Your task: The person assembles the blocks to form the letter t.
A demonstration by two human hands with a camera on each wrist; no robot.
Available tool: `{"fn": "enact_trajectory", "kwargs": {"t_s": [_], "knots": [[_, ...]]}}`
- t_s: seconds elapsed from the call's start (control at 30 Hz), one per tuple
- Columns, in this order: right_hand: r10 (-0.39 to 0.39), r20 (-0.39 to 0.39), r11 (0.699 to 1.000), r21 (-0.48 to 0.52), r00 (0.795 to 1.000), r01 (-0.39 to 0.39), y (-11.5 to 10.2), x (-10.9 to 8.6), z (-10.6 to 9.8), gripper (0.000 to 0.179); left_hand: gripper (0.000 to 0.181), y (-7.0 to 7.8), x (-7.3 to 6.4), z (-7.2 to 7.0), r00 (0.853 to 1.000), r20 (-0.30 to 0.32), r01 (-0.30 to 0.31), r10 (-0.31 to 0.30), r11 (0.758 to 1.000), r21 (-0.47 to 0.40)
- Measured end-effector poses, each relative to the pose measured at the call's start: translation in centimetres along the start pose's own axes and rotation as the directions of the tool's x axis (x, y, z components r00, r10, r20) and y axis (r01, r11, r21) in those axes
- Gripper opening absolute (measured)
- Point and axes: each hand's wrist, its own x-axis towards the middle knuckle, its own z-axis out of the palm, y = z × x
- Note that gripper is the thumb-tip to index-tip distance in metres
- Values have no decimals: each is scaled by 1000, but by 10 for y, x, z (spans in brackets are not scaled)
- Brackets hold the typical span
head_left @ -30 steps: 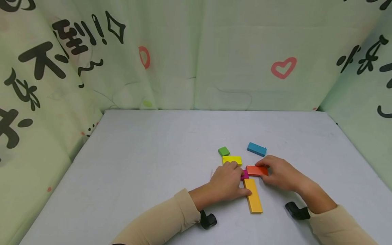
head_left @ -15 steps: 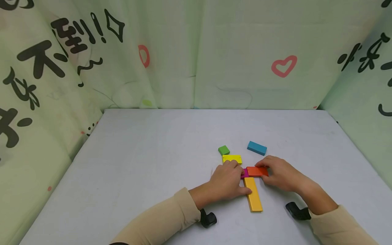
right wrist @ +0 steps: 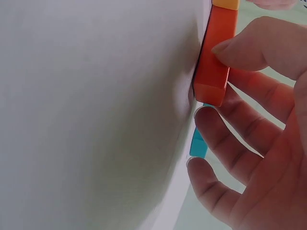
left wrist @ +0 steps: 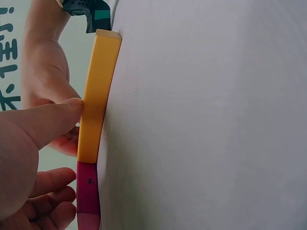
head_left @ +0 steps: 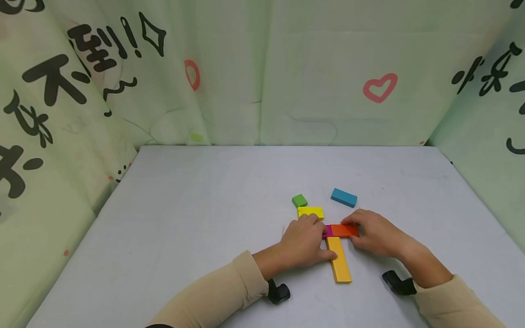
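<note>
Three blocks meet on the table (head_left: 205, 205), nearer its right edge than its left: a red block (head_left: 343, 230), a magenta block (head_left: 329, 231) at its left end, and a long orange block (head_left: 342, 271) running toward the near edge. The right hand (head_left: 378, 235) pinches the red block; the left hand (head_left: 302, 243), thumb and fingers apart, touches the orange block and magenta block. Toward the far edge lie a yellow block (head_left: 310, 212), a green block (head_left: 300, 200) and a blue block (head_left: 344, 197).
</note>
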Motion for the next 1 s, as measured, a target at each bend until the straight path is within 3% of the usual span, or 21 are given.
{"fn": "enact_trajectory", "kwargs": {"t_s": [1.0], "knots": [[13, 20, 1000, 1, 1000, -13, -4, 0, -1, 36, 53, 1, 0, 1, 1000, -11, 1, -1, 1000, 21]]}}
